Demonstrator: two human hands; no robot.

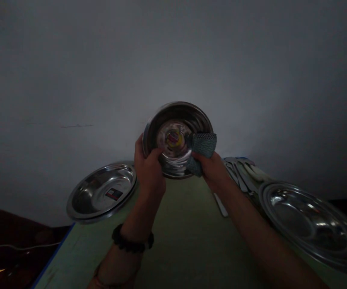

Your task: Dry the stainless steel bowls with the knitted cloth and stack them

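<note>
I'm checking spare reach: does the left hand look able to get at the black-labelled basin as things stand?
Probably not without letting go: the left hand grips the raised bowl. Otherwise the way looks free, with the black-labelled basin to that hand's left.

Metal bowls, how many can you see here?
3 visible: the held bowl up in the left hand, a left bowl and a right bowl, beyond either forearm. More may be nested beneath those two.
</note>
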